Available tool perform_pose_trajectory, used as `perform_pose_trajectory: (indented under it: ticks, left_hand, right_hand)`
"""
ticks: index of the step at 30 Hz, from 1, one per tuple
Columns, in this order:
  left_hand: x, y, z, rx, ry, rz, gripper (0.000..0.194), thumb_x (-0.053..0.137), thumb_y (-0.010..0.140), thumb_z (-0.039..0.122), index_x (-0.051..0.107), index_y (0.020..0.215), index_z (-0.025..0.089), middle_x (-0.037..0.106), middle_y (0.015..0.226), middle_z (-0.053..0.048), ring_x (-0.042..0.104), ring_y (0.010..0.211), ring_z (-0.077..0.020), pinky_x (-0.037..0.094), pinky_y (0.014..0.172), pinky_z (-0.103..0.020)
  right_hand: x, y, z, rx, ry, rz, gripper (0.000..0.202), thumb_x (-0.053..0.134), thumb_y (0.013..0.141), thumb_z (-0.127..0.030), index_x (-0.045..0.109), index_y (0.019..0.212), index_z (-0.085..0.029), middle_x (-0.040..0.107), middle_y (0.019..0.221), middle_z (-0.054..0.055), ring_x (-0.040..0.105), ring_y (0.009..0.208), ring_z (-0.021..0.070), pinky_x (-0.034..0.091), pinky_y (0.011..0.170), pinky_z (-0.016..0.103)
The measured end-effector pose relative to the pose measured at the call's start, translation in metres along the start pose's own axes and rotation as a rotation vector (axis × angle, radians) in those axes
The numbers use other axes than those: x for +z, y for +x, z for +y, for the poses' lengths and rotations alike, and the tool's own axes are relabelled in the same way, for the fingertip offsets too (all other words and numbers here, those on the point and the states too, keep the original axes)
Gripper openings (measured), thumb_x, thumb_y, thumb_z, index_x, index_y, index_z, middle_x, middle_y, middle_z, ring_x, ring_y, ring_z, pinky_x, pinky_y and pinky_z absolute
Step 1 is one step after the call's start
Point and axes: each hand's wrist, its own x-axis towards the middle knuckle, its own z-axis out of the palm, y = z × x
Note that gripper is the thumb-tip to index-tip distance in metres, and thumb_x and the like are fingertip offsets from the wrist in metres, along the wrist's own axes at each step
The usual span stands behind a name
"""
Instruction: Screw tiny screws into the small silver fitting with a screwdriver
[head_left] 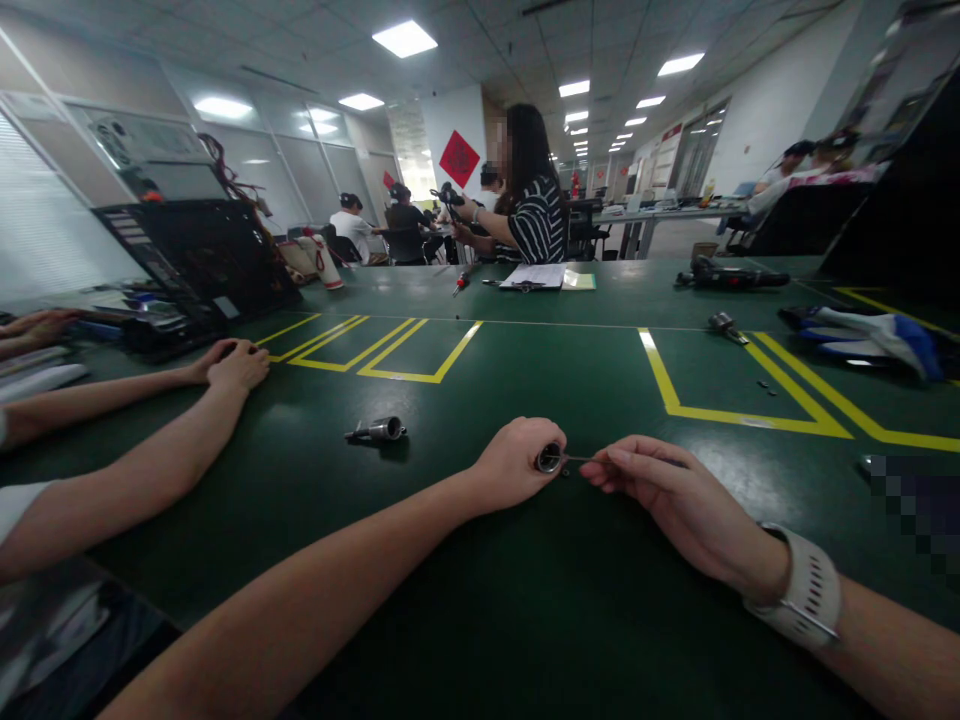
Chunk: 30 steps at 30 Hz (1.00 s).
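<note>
My left hand (514, 462) is closed around a hollow metal cylinder (550, 458), with its round open end facing me. From the right, my right hand (664, 490) pinches a thin metal rod-like tool (575, 459), whose tip meets the cylinder's side. Most of the tool's rear part is hidden by the fingers, so its exact kind does not show. Just below the tip, a tiny dark ring-like piece (566, 473) is visible. Left of my hands, a similar metal cylinder part (381, 430) lies on the green table (465, 600).
A co-worker's hands (238, 365) rest at the left. Yellow tape (742, 418) marks the table. Farther off are a metal part (726, 325), small bits (765, 387), gloves (877, 338), a black tool (731, 277), a clipboard (532, 277) and a red-tipped screwdriver (460, 284).
</note>
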Motion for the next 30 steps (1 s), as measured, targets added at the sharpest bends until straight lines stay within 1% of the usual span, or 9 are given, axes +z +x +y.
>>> perform_pose_trajectory:
  ticks: [3, 9, 11, 14, 16, 21, 24, 27, 30]
  left_hand:
    - [0.0004, 0.0005, -0.0004, -0.016, -0.020, 0.004, 0.006, 0.054, 0.079, 0.022, 0.054, 0.079, 0.017, 0.058, 0.075, -0.001, 0.053, 0.071, -0.0130, 0.040, 0.068, -0.026]
    - [0.0008, 0.0004, -0.0013, 0.000, -0.057, 0.023, 0.009, 0.054, 0.080, 0.025, 0.053, 0.077, 0.016, 0.058, 0.075, 0.000, 0.052, 0.068, -0.0117, 0.039, 0.066, -0.024]
    - [0.0007, 0.0002, -0.0014, 0.016, -0.027, 0.029, 0.008, 0.054, 0.080, 0.024, 0.053, 0.078, 0.016, 0.058, 0.076, 0.000, 0.052, 0.068, -0.0119, 0.038, 0.066, -0.025]
    - [0.0007, -0.0003, -0.0014, 0.062, 0.060, 0.009, 0.003, 0.052, 0.079, 0.019, 0.053, 0.078, 0.016, 0.058, 0.077, -0.001, 0.052, 0.071, -0.0130, 0.036, 0.067, -0.026]
    - [0.0007, -0.0005, -0.0013, 0.084, 0.094, -0.012, 0.002, 0.051, 0.078, 0.016, 0.053, 0.078, 0.016, 0.058, 0.077, -0.001, 0.053, 0.073, -0.0135, 0.036, 0.068, -0.026]
    - [0.0000, 0.0002, -0.0008, 0.078, 0.026, -0.019, 0.007, 0.050, 0.081, 0.021, 0.053, 0.077, 0.016, 0.058, 0.076, -0.001, 0.053, 0.073, -0.0130, 0.036, 0.071, -0.026]
    - [-0.0003, 0.0014, -0.0016, 0.071, -0.041, -0.011, 0.010, 0.052, 0.081, 0.023, 0.052, 0.075, 0.016, 0.057, 0.075, 0.000, 0.053, 0.071, -0.0118, 0.037, 0.072, -0.025]
    - [0.0002, 0.0023, -0.0039, 0.033, -0.087, 0.019, 0.011, 0.055, 0.080, 0.025, 0.052, 0.074, 0.016, 0.056, 0.074, 0.001, 0.051, 0.069, -0.0110, 0.037, 0.071, -0.025]
    - [0.0018, 0.0030, -0.0066, -0.022, -0.118, 0.068, 0.013, 0.059, 0.078, 0.025, 0.051, 0.072, 0.016, 0.055, 0.073, 0.002, 0.050, 0.068, -0.0110, 0.037, 0.070, -0.025]
  right_hand:
    - [-0.0012, 0.0007, 0.0004, 0.000, -0.007, -0.001, 0.017, 0.066, 0.076, -0.034, 0.069, 0.081, -0.018, 0.071, 0.087, 0.006, 0.063, 0.085, 0.0181, 0.044, 0.080, 0.033]
    - [0.0007, -0.0001, 0.0013, -0.030, -0.027, 0.021, 0.018, 0.067, 0.075, -0.036, 0.069, 0.080, -0.019, 0.071, 0.086, 0.006, 0.063, 0.086, 0.0193, 0.044, 0.080, 0.034]
    - [0.0027, -0.0016, 0.0019, -0.053, -0.065, 0.042, 0.019, 0.067, 0.075, -0.037, 0.069, 0.080, -0.019, 0.071, 0.086, 0.006, 0.063, 0.086, 0.0195, 0.044, 0.080, 0.034]
    - [0.0050, -0.0037, 0.0022, -0.081, -0.167, 0.071, 0.020, 0.067, 0.074, -0.038, 0.069, 0.081, -0.019, 0.070, 0.086, 0.006, 0.062, 0.085, 0.0199, 0.043, 0.079, 0.035]
    - [0.0050, -0.0040, 0.0017, -0.077, -0.195, 0.057, 0.020, 0.067, 0.074, -0.038, 0.069, 0.082, -0.019, 0.070, 0.086, 0.006, 0.061, 0.085, 0.0200, 0.043, 0.078, 0.034]
    - [0.0004, -0.0002, 0.0000, 0.004, -0.057, 0.006, 0.016, 0.066, 0.076, -0.034, 0.068, 0.081, -0.019, 0.071, 0.087, 0.006, 0.062, 0.085, 0.0184, 0.044, 0.078, 0.033]
    - [-0.0029, 0.0017, -0.0001, 0.021, 0.005, -0.005, 0.013, 0.065, 0.078, -0.031, 0.069, 0.082, -0.019, 0.071, 0.088, 0.006, 0.062, 0.086, 0.0172, 0.043, 0.079, 0.031]
    - [-0.0043, 0.0019, -0.0001, 0.024, 0.042, -0.009, 0.013, 0.064, 0.078, -0.031, 0.069, 0.081, -0.019, 0.071, 0.086, 0.005, 0.063, 0.085, 0.0169, 0.043, 0.080, 0.032]
    - [-0.0034, 0.0024, 0.0003, 0.027, 0.032, -0.010, 0.014, 0.065, 0.077, -0.031, 0.069, 0.079, -0.018, 0.071, 0.084, 0.006, 0.062, 0.081, 0.0164, 0.044, 0.078, 0.031]
